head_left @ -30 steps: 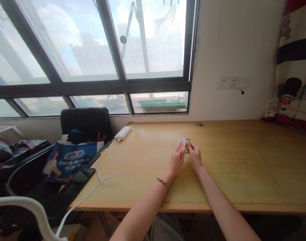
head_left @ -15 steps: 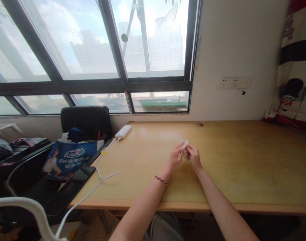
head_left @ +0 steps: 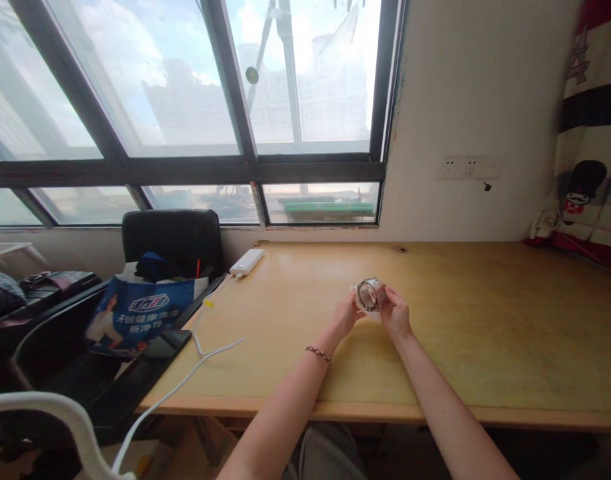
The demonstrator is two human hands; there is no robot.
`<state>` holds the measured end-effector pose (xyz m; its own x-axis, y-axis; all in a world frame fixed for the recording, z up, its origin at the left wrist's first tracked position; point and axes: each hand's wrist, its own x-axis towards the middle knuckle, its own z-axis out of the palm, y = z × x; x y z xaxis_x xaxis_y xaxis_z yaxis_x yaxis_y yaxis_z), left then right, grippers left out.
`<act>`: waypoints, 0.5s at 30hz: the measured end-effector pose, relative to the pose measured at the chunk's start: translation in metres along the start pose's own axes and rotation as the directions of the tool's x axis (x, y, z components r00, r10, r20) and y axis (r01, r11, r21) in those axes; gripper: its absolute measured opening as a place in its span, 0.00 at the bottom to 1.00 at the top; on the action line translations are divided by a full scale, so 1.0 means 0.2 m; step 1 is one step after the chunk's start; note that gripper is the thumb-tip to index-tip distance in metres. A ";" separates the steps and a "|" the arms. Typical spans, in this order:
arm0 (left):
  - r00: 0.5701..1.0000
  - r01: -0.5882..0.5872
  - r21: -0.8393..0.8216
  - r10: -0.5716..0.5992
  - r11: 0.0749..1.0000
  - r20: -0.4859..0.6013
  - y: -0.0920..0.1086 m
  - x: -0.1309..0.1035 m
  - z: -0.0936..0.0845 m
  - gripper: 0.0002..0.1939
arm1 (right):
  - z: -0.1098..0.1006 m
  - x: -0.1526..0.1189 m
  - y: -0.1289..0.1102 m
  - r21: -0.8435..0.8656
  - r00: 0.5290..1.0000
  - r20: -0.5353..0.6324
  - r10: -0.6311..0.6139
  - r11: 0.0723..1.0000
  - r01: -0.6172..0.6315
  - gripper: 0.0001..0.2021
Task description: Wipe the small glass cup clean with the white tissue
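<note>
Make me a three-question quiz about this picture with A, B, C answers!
1. Where is the white power bank?
A. on the chair
B. on the desk's far left corner
C. on the windowsill

2. What colour is the bag on the chair?
A. blue
B. red
C. green

3. How is the small round thing?
A. lying alone on the desk
B. held by both hands
C. hanging on the wall

Answers: 1 B, it lies on the desk near the window. 2 A, blue with white print. 3 B, left hand and right hand grip it.
</note>
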<state>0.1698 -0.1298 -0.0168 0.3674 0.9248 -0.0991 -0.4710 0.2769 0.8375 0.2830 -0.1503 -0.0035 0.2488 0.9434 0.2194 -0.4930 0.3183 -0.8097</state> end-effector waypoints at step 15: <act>0.897 -0.439 0.290 0.436 0.851 0.078 0.10 -0.08 0.04 0.30 | 0.03 0.00 0.00 -0.012 0.966 0.225 0.128 0.992 -0.128 0.13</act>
<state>0.1612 -0.1406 0.0053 0.1862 0.9296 0.3180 -0.3293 -0.2459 0.9116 0.2773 -0.1506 0.0004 -0.0106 0.9728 0.2312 -0.5106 0.1936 -0.8378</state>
